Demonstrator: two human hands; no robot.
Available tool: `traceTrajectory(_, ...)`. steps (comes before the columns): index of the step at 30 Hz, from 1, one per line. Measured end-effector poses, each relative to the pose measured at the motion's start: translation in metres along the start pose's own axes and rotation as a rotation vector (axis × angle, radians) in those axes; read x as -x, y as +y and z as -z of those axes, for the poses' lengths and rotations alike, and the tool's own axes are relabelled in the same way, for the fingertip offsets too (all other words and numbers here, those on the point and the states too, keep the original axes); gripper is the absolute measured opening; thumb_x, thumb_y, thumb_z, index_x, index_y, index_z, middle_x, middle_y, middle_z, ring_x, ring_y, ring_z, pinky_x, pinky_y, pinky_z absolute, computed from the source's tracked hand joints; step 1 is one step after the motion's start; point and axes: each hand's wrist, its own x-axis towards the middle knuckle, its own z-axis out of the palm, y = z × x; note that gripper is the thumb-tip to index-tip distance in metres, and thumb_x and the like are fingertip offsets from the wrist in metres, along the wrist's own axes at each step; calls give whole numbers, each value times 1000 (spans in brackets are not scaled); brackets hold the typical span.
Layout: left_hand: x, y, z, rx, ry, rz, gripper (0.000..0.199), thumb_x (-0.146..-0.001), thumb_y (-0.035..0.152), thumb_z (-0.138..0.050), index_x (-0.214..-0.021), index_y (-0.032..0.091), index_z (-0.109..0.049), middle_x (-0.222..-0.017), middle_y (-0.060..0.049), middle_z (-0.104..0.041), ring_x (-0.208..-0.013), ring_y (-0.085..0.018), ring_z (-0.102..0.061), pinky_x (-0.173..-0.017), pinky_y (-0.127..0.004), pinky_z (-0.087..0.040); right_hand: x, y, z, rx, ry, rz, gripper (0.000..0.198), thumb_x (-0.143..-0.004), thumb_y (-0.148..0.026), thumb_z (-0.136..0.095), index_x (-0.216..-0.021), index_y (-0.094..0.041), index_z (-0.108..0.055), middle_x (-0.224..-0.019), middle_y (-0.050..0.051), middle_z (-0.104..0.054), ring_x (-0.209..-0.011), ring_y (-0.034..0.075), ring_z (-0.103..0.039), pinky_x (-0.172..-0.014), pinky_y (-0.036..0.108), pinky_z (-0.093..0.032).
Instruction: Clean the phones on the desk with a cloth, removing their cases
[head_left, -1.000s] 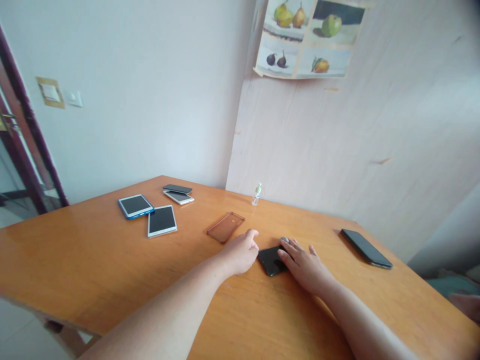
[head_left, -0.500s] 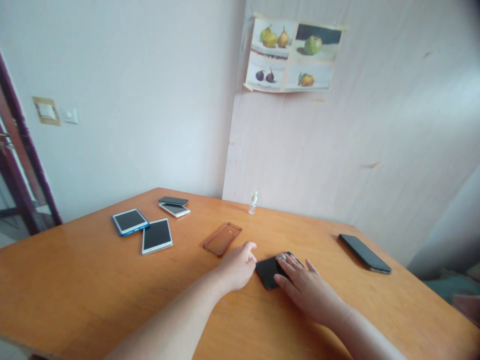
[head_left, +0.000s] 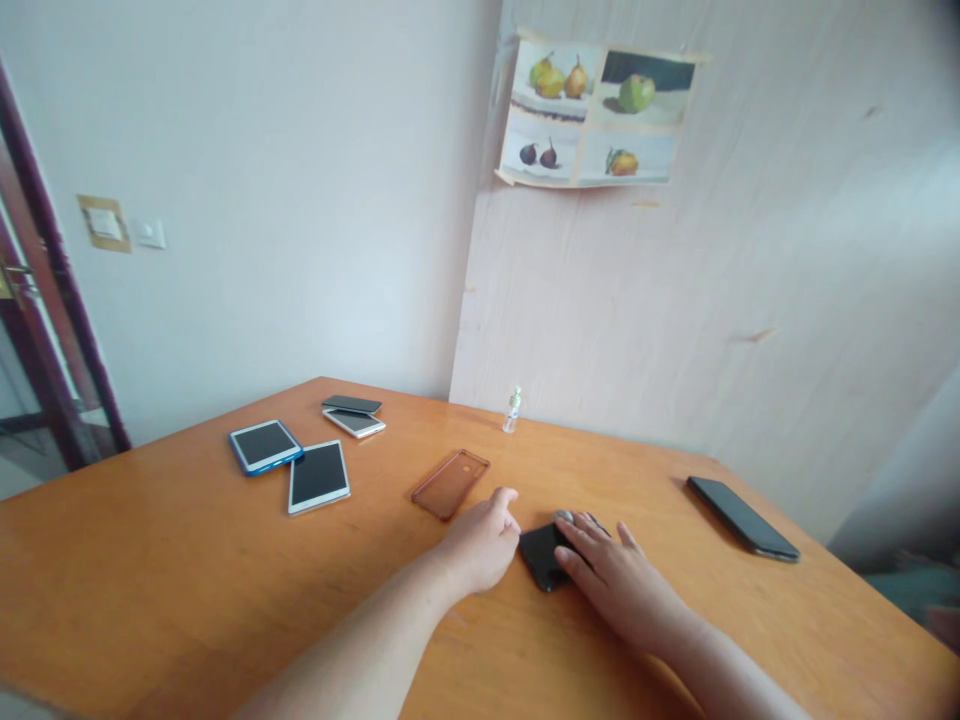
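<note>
A black phone (head_left: 541, 560) lies flat on the wooden table in front of me, partly covered by my right hand. My right hand (head_left: 611, 575) rests on it with the fingers stretched out and the thumb apart. A small greyish-white piece (head_left: 562, 516), too small to make out, shows at its fingertips. Beside the phone's left edge is my left hand (head_left: 484, 540), its fingers curled in and the index finger partly out. Whether anything is inside that hand is hidden. Just beyond it lies an empty brown translucent phone case (head_left: 451, 484).
A white tablet (head_left: 319, 476) touches a blue-cased tablet (head_left: 265, 445) on the left. Behind them a dark phone (head_left: 352, 404) overlaps a white phone (head_left: 356, 423). A small clear bottle (head_left: 512, 411) stands near the wall. Another black phone (head_left: 742, 517) lies at the right edge.
The whole view has shifted slightly, so everything sits a little farther right. Both hands keep nearly the same places beside and on the black phone.
</note>
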Motion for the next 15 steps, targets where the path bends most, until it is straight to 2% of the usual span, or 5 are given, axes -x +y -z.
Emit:
traceTrajectory(2,-1,0,0,7,-3,6,46,-88,20,-36,-133,16,-46,-108,-8,-70,-104,-21,-62,-90,-28,-45,-4,12,-5,30,31,-91,60,-99,-53,-26,-148,-20,-37,-153,10,-36,-144,30,-27,-114,64,-11)
traceTrajectory(4,-1,0,0,19,-7,16,46,-89,21,-36,-134,16,-46,-109,-9,-69,-106,-21,-62,-91,-29,-44,-3,9,-5,26,31,-81,61,-98,-54,-26,-148,-21,-37,-154,10,-35,-144,29,-25,-115,63,-11)
traceTrajectory(9,-4,-1,0,28,5,36,48,-91,27,-36,-137,14,-43,-117,-12,-67,-113,-23,-59,-95,-30,-43,12,-36,4,-94,-82,220,60,-98,-58,-26,-152,-32,-27,-158,2,-26,-147,24,-19,-118,55,-9)
traceTrajectory(11,-4,-1,0,28,7,42,48,-92,29,-36,-138,14,-42,-119,-12,-66,-114,-23,-58,-95,-30,-43,13,-43,6,-118,-113,270,58,-98,-57,-25,-152,-34,-24,-159,0,-23,-147,24,-18,-118,57,-7)
traceTrajectory(15,-4,-1,1,27,-2,48,49,-92,31,-37,-138,15,-41,-116,-11,-67,-111,-22,-59,-94,-28,-43,-1,-18,-1,-59,-54,101,59,-98,-57,-24,-150,-30,-32,-156,4,-30,-146,26,-21,-116,60,-6)
